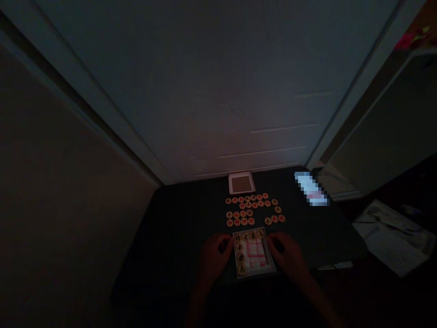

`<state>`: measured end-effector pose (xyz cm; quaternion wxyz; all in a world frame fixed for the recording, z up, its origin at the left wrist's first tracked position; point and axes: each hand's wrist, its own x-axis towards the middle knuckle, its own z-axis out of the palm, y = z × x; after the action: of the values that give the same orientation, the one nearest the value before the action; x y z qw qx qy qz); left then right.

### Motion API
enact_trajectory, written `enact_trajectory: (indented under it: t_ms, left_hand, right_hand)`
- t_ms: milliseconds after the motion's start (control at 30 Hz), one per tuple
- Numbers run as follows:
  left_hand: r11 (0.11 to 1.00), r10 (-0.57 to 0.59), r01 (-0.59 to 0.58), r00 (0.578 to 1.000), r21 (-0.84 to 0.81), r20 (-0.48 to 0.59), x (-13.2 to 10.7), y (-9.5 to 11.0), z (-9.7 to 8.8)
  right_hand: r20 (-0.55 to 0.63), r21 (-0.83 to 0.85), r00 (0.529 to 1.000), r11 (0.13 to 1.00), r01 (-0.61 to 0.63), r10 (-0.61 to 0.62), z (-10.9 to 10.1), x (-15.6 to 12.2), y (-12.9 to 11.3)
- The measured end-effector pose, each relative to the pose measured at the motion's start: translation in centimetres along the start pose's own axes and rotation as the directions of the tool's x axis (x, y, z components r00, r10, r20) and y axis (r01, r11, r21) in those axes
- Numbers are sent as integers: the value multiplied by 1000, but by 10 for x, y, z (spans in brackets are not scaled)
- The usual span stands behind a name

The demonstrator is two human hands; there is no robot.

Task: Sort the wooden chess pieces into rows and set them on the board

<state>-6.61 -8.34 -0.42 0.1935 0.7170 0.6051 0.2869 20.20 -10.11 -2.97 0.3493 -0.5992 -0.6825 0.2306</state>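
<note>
A square shallow box lies near the front of the dark table. Inside it, round Chinese chess pieces with black characters line the far and left sides, and a pink grid pattern shows in the middle. My left hand pinches the box's far left edge, thumb and fingers curled together. At the far right edge my right hand grips in the same way. Beyond the box, several loose Chinese chess pieces lie in rough rows, with red or black characters. Shadow hides some of my fingertips.
A white-rimmed square tray with a brown inside sits at the table's back edge against a white panel. A bright pixelated rectangle lies at the back right. Lower right, a pale box stands off the table.
</note>
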Motion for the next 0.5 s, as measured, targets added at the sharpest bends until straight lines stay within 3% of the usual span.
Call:
enact_trajectory:
  t_ms: [500]
  left_hand:
    - [1000, -3, 3, 1000, -1, -1, 0, 1, -2]
  right_hand:
    - [-21, -18, 1000, 1000, -7, 6, -2, -3, -5]
